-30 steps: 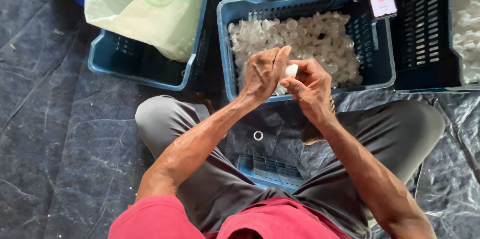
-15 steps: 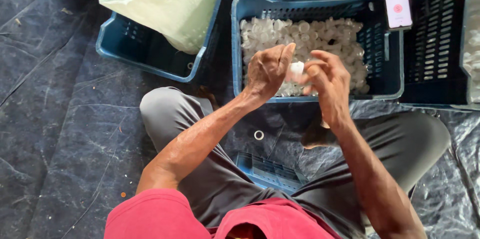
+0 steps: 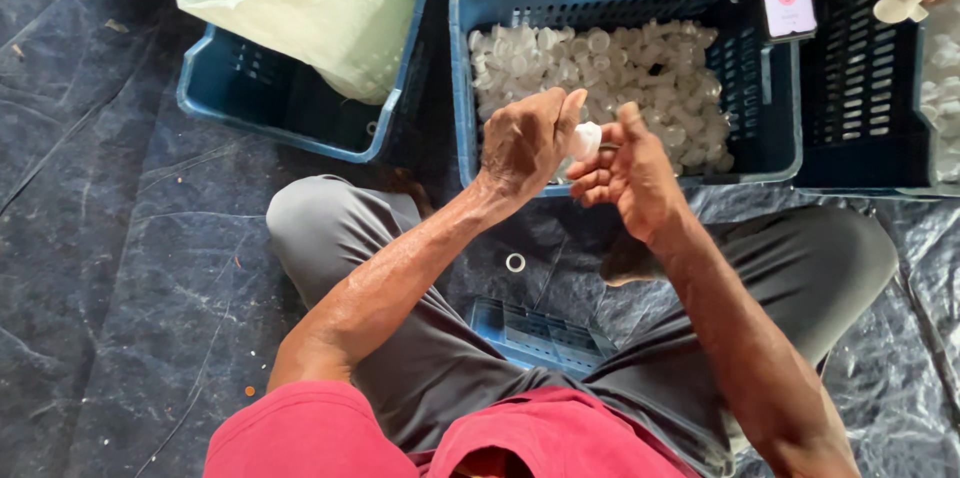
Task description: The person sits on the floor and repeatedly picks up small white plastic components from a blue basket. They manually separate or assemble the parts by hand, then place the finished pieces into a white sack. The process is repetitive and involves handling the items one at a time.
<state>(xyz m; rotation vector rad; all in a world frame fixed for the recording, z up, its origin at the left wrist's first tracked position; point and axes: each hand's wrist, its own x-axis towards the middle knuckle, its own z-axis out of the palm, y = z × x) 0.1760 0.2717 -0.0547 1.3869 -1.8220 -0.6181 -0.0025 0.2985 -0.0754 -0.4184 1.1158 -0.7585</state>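
Both grips, left hand [image 3: 525,143] and right hand [image 3: 625,173], pinch one white cap [image 3: 585,139].

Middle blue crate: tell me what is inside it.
The middle blue crate holds a heap of small white plastic caps. The hands cover its near edge, and the heap hides the bottom.

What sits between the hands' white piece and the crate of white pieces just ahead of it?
Nothing visible. The left hand and right hand pinch the small white piece right over the near rim of the blue crate, whose top is open.
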